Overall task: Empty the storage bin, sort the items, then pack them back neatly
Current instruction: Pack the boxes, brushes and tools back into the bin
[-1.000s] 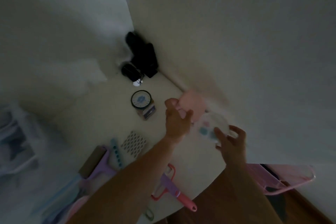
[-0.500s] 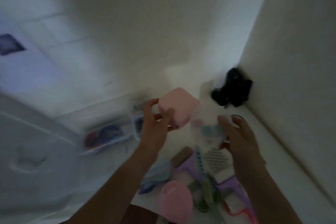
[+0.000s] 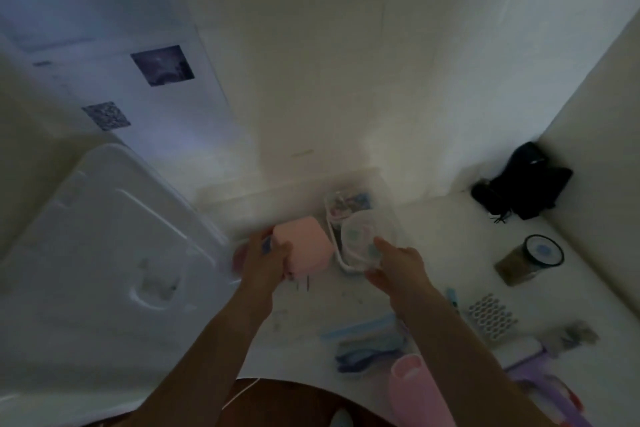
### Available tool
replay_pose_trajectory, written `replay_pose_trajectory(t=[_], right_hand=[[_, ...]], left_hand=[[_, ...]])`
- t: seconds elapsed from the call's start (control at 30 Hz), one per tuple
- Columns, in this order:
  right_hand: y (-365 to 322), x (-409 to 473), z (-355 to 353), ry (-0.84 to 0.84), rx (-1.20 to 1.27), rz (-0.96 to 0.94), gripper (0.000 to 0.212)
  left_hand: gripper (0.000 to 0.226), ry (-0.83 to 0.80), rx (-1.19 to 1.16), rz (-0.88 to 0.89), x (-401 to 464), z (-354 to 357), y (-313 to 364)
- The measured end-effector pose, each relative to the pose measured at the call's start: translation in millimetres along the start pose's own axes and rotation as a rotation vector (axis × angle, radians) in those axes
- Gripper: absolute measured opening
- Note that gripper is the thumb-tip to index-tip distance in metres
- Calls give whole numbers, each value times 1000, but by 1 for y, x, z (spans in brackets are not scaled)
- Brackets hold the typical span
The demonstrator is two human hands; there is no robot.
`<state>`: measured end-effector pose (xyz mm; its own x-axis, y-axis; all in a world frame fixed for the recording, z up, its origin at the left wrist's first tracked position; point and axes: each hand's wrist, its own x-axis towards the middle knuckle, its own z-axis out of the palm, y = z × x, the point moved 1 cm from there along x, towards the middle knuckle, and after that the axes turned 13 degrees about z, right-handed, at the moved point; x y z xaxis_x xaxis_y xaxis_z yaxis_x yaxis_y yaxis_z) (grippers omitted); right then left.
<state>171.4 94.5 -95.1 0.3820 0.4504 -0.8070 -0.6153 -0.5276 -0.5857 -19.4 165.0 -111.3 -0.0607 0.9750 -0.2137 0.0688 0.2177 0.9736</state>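
my left hand (image 3: 265,258) gripped a pink box-shaped container (image 3: 304,246), fingers curled round its near side, and my right hand (image 3: 398,265) pinched a clear round container (image 3: 363,243) by its near edge. both were raised over the clear storage bin (image 3: 360,208), which stood on the white table (image 3: 433,236) against the wall; something small and colourful lay inside it, too blurred to name. the bin's white lid (image 3: 104,253) leaned to my left.

the risk, as i judged it, was the clear container: held only at the rim by thumb and fingertips, it could tip or slip and drop onto the bin's edge. lowering both at once could also knock them together, since they were just beside each other.

the pink container was roughly cubic, with no clear long axis; one broad face pointed up toward me. the clear one was tilted, its round face turned toward me. a pink cup (image 3: 415,385) and a dark-lidded jar (image 3: 530,260) waited on the table.
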Motion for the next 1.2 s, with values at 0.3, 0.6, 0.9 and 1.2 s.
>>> replay_pose_trajectory(t=[0.3,0.6,0.9,1.2], right_hand=[[2,-1,-22,133,-46,-83,25],[-1,-5,-32,172,89,-68,33],[1,-24,-30,110,14,-52,20],[45,-2,63,-89,-248,-138,23]], left_hand=[[15,-122,44,-108,14,27,-28],[34,-124,314,-66,10,104,-46],[37,-179,437,-31,5,102,-38],[31,50,363,45,24,-22,-41]])
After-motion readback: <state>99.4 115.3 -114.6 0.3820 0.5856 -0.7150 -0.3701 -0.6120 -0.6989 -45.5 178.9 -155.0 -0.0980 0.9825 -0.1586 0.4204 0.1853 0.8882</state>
